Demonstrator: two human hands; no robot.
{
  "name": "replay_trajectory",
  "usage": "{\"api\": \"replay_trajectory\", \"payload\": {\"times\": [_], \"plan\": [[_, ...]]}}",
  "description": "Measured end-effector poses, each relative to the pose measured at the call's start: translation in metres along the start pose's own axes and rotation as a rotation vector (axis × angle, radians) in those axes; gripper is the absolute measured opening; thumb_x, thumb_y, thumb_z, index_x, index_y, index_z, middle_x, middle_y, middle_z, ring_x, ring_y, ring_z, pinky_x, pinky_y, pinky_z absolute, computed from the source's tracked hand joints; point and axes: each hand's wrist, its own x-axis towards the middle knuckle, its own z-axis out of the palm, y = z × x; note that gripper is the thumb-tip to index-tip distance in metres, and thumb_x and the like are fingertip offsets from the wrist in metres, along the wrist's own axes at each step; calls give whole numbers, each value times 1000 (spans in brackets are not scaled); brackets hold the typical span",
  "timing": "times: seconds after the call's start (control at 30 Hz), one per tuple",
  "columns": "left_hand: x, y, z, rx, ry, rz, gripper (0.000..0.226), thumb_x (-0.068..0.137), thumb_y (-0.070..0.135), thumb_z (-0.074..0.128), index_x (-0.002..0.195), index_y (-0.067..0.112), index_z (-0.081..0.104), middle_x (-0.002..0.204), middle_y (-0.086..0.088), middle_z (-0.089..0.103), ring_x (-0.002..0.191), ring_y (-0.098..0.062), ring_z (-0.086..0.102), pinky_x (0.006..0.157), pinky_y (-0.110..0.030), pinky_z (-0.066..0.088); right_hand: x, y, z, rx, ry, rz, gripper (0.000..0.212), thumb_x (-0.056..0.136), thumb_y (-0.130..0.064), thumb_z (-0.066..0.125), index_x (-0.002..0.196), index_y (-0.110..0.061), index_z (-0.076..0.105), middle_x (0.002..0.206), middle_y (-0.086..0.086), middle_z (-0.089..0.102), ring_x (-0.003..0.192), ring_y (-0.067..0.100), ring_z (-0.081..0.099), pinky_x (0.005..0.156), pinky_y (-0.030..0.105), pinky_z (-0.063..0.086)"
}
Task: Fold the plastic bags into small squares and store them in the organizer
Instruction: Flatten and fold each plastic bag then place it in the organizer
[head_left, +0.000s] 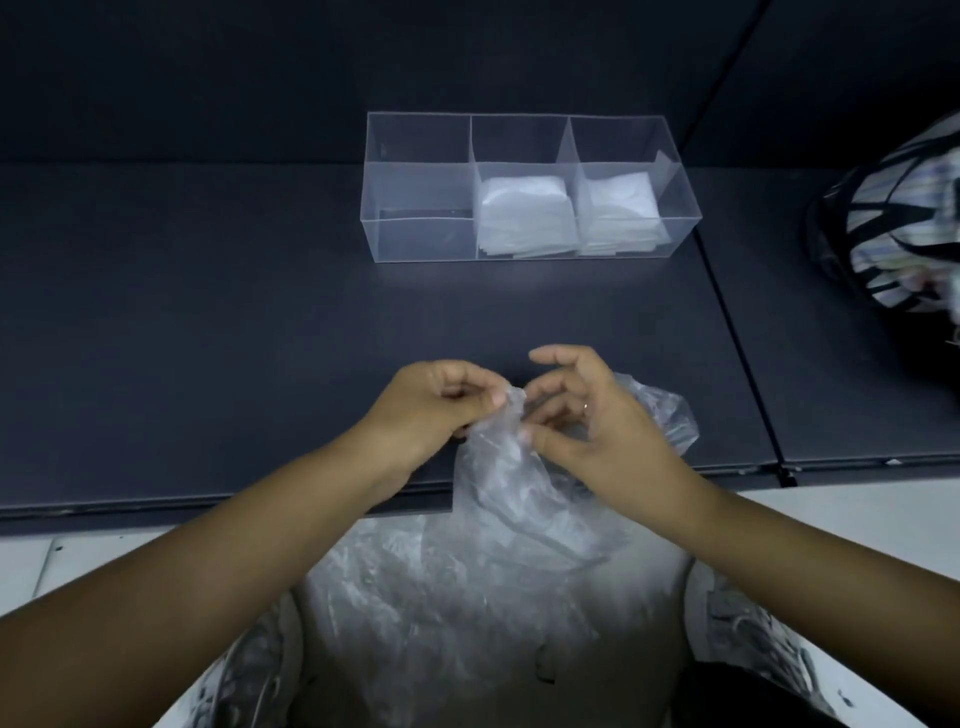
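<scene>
At 6 o'clock from the frame centre, over the near edge of the dark table (208, 338), both hands meet on one clear plastic bag (498, 483).

1. Left hand (441, 410): thumb and curled fingers pinch the bunched top edge of the bag. The fingertips are partly hidden behind the film.
2. Right hand (587, 421): the fingers are curled and the index finger is raised. The thumb tip touches the film at 3 o'clock of the left-hand pinch. Whether the fingers grip the film cannot be determined, because the transparent material blurs the contact area.
3. The bag hangs from the hands, crumpled. Its lower part merges with a heap of clear bags (441, 597) at 6 o'clock, so the boundary between the two is hard to make out. The bottom frame edge cuts off the heap.

At 12 o'clock, well apart from the hands, a clear three-compartment organizer (421, 239) stands on the table. A stack of folded white squares (524, 218) occupies the middle compartment. A second stack (621, 213) occupies the right compartment. The layers in each stack cannot be counted.

At 3 o'clock, a striped object with dark bands (893, 218) is cut off by the frame edge and cannot be identified.
</scene>
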Motion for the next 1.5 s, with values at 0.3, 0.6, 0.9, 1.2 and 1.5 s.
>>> {"api": "replay_trajectory", "payload": {"times": [0.3,0.6,0.9,1.2,1.5], "plan": [[-16,28,-1,-431,168,166,17,98,8,46,84,15,52,92,-11,52,82,-19,51,73,-23,55,-11,-22,-10,12,-30,74,76,56,-58,73,123,-39,43,130,-18,45,116,-5,48,89,11,43],[-24,42,4,-753,73,92,14,97,8,45,84,8,50,78,-3,55,76,-12,55,87,-31,52,-3,-35,-7,151,7,79,31,97,-45,39,123,-33,51,131,-14,52,118,-3,51,106,24,39],[-30,38,17,-733,28,60,16,99,11,42,88,5,51,113,-14,62,118,-24,59,102,-38,47,8,-35,3,49,153,-62,21,77,-5,74,79,-23,64,92,1,60,83,7,56,77,18,42],[-21,15,-22,-125,494,341,22,101,18,43,80,22,47,79,6,53,76,-8,48,76,-23,43,24,-37,-56,195,477,54,17,88,-19,67,71,-21,68,53,-8,60,49,5,50,50,17,45],[-22,9,-45,176,558,606,26,101,24,44,84,45,43,68,18,50,58,-4,41,51,-16,38,34,-41,-82,221,110,253,77,62,-84,52,116,-31,63,109,-14,66,96,-1,60,85,22,44]]}}
